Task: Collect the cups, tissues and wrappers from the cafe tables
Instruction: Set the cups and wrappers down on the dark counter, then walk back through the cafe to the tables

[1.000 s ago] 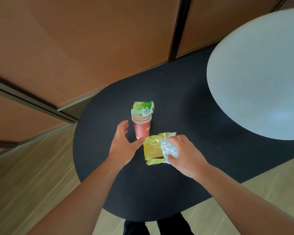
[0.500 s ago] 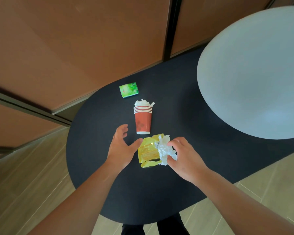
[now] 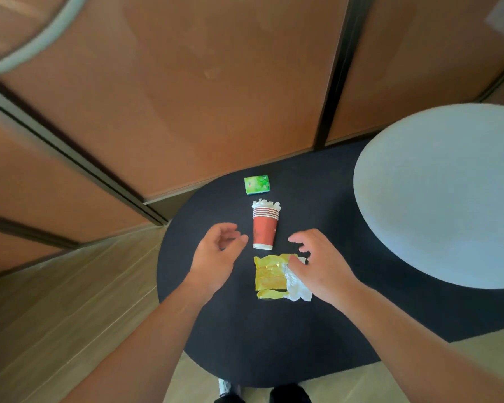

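A stack of red paper cups (image 3: 264, 228) stands upright on the black oval table (image 3: 274, 330), with crumpled white tissue (image 3: 265, 204) stuffed in the top cup. Behind it lies a small green packet (image 3: 257, 185). In front of the stack lie yellow wrappers (image 3: 270, 276) with a crumpled clear wrapper (image 3: 296, 286) against their right side. My left hand (image 3: 216, 254) hovers open just left of the cups. My right hand (image 3: 317, 263) is open with fingers spread, over the right edge of the wrappers, holding nothing.
A round pale grey table (image 3: 442, 199) overlaps the black table at the right. Brown wall panels with dark frames (image 3: 335, 71) rise close behind. Wood floor (image 3: 56, 315) lies at the left. My shoes (image 3: 285, 395) show under the table's near edge.
My right hand has let go of the yellow and clear wrappers, which now lie flat on the table. Both hands opened beside the cup stack. The view tilted up.
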`<action>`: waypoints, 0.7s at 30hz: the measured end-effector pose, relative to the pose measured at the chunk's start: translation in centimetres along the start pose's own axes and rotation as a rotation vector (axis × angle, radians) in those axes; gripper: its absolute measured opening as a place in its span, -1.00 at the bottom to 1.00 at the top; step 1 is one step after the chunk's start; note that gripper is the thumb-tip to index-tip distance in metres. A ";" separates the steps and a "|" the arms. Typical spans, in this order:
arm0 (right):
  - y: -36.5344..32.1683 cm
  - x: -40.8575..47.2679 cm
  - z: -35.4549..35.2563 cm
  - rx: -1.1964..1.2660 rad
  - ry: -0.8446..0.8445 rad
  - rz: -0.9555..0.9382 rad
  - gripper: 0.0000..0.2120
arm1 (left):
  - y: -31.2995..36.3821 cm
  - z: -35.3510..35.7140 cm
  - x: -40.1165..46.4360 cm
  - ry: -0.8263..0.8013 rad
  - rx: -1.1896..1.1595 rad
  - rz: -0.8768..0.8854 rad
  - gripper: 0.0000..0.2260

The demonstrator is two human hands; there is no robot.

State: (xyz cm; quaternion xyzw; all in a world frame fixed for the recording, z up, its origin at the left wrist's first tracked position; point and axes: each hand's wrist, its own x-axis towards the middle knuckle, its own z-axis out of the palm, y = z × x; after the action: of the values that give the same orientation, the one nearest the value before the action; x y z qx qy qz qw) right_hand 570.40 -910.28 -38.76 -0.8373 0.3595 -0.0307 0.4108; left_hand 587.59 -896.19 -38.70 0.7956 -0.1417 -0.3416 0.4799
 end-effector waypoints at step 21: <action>-20.1 -3.4 7.2 0.217 -0.254 -0.378 -0.85 | 0.5 -18.7 -14.9 0.412 -0.403 0.064 -0.91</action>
State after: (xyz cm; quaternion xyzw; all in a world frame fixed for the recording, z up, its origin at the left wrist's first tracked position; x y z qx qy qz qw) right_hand 582.00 -895.25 -28.40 -0.8379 0.1365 -0.0399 0.5270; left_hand 589.46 -875.74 -26.45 0.7319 0.0047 -0.1788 0.6575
